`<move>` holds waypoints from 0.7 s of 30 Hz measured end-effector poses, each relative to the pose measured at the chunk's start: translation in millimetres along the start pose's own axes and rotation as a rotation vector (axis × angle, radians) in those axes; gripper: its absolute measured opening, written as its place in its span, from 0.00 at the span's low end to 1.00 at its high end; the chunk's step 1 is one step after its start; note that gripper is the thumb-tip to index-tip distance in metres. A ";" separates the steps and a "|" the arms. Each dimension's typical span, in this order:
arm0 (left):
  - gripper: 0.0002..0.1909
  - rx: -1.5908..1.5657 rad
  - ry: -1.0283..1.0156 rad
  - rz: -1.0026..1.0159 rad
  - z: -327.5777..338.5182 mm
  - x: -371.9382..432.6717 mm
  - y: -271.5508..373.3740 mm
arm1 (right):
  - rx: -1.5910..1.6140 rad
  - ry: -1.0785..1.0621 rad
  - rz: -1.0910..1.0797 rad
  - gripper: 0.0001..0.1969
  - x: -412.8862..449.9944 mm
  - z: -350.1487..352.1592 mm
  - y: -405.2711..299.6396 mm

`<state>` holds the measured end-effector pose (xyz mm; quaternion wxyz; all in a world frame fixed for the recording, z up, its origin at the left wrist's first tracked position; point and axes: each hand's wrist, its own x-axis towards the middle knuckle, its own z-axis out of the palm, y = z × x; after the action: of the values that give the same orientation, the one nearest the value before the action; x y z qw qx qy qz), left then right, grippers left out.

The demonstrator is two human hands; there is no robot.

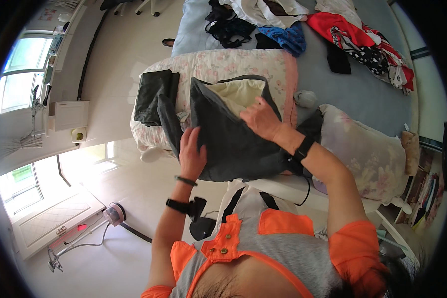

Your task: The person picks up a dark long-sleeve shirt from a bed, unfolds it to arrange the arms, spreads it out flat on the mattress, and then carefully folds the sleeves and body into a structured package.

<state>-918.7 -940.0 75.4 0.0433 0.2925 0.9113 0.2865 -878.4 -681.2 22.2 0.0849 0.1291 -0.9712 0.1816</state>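
Observation:
A dark grey garment with a cream fleece lining (238,149) lies spread in front of me, partly over the bed's near edge. Its wide opening faces away from me and shows the pale lining (242,93). At the rim of that opening, my right hand (262,119) has its fingers curled on the fabric. My left hand (192,151) rests at the garment's left side, fingers extended and thumb apart, beside a narrow sleeve-like part (168,115). Left of the garment, a folded dark green-grey piece of clothing (152,98) lies on a floral quilt (246,61).
A floral pillow (361,156) and a whitish rolled bundle (305,99) are to the right. Black, white and blue clothes (231,29) and a red patterned pile (372,48) lie farther back on the bed. A garment steamer (114,214) stands on the floor at left.

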 end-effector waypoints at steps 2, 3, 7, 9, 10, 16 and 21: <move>0.29 0.093 -0.119 0.243 0.9 41.4 33.1 | -0.003 0.002 -0.027 0.05 -8.3 -7.7 -12.2; 0.30 0.153 -0.194 0.364 8.2 58.2 40.5 | -0.037 0.006 -0.037 0.04 -13.2 -10.5 -15.8; 0.26 0.386 -0.308 0.626 31.5 99.0 30.8 | -0.007 0.007 -0.091 0.03 -15.2 -38.6 -30.6; 0.17 0.550 -0.628 0.590 34.0 116.4 9.4 | 0.053 -0.125 -0.071 0.06 -24.8 -45.6 -33.1; 0.13 0.648 -0.667 0.558 33.1 123.8 -1.4 | 0.116 -0.252 -0.049 0.10 -31.4 -49.9 -33.7; 0.06 0.822 -0.660 0.431 -15.0 123.4 -64.1 | 0.133 -0.398 0.167 0.15 -79.4 -73.3 -11.1; 0.05 0.695 -0.473 0.561 -47.7 109.0 -71.6 | -0.180 -0.518 0.270 0.08 -77.5 -89.3 21.2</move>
<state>-1056.8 -950.4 85.6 0.0700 0.5802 0.8043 -0.1074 -800.0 -611.7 80.9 -0.1795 0.0328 -0.9810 0.0656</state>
